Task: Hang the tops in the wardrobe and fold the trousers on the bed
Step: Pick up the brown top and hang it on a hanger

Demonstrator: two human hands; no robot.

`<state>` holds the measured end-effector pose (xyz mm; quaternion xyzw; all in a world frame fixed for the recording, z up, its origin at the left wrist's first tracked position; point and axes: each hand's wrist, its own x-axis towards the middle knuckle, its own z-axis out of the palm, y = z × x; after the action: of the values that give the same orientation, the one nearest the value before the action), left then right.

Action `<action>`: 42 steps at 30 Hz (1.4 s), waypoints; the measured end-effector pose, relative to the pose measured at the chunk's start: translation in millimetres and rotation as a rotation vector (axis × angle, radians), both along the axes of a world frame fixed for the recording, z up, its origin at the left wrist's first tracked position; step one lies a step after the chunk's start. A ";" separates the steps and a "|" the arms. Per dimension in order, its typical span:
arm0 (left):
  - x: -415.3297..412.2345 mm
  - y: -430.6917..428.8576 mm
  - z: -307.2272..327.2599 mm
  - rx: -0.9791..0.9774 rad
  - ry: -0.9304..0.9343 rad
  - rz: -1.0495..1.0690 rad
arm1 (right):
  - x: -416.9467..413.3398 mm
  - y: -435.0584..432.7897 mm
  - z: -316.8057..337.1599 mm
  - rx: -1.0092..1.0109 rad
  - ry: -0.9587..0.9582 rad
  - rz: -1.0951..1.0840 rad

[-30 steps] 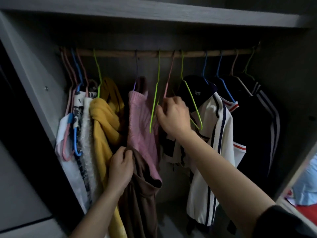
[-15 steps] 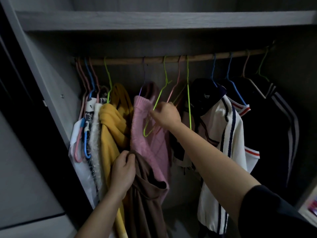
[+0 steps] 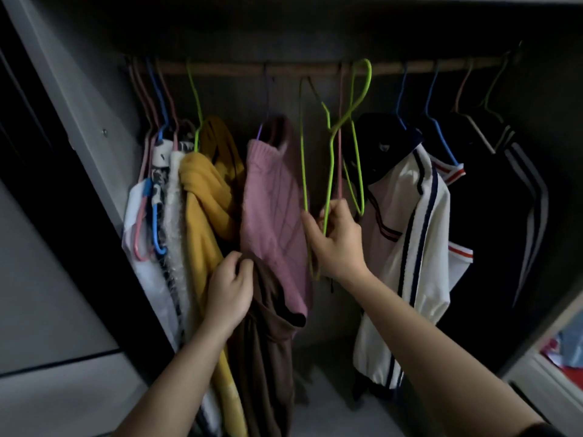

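My left hand (image 3: 229, 290) grips a brown top (image 3: 268, 348) that droops low in front of the open wardrobe. My right hand (image 3: 336, 238) pinches the lower wires of an empty green hanger (image 3: 331, 152), whose hook sits at the wooden rail (image 3: 303, 69). A second green wire runs down just left of my fingers. A pink knitted top (image 3: 274, 200) hangs right behind the brown one, and a yellow top (image 3: 205, 197) hangs to its left.
A white top with dark stripes (image 3: 410, 234) and black garments (image 3: 492, 200) hang on the right. Pink and blue hangers (image 3: 151, 222) crowd the left end by the grey wardrobe wall (image 3: 72, 99). Red and blue fabric (image 3: 564, 348) shows at the right edge.
My right hand has slid down from near the hanger's neck to its lower wires, and the green hanger now hangs more upright. My left hand keeps its grip on the brown top.
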<state>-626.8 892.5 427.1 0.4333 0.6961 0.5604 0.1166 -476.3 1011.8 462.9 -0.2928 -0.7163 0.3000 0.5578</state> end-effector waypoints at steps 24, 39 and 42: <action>109.4 -34.1 -140.4 -0.357 0.163 -0.199 | 248.0 -195.9 -153.1 -0.378 -0.621 -0.233; 283.5 -70.6 -125.0 -0.381 0.195 -0.273 | 399.0 -289.9 -144.0 -0.405 -0.574 -0.150; 317.1 -84.0 -125.6 -0.367 0.203 -0.319 | 402.1 -282.3 -164.1 -0.476 -0.665 -0.249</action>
<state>-309.7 808.5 301.5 0.5632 0.7170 0.3531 0.2099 -74.2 729.5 298.8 -0.5786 -0.7271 0.2763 0.2452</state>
